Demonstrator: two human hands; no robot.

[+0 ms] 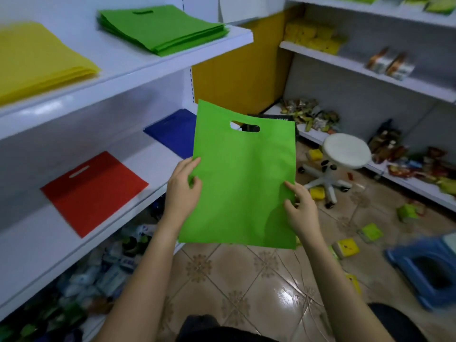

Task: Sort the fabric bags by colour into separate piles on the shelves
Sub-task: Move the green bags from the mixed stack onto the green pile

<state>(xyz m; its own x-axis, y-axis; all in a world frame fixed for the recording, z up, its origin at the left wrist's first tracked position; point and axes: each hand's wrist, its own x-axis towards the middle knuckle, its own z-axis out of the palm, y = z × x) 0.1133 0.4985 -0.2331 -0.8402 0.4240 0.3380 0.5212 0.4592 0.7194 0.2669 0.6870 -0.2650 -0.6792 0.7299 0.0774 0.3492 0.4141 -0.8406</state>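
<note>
Mid-sort: left hand (182, 191), right hand (299, 208) fingers pinch unplaced green bag (244, 183); green pile (162, 28) waits at 11 o'clock.

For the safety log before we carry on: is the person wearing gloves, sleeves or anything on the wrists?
No. The left hand and right hand are bare: no gloves, rings, watch or bands show. Both forearms are uncovered down to the frame's lower edge, no sleeve in view. Dark clothing shows at the bottom.

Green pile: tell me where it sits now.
In the head view the green pile lies upper left on the upper shelf, right of the yellow pile and above the blue bag.
</note>
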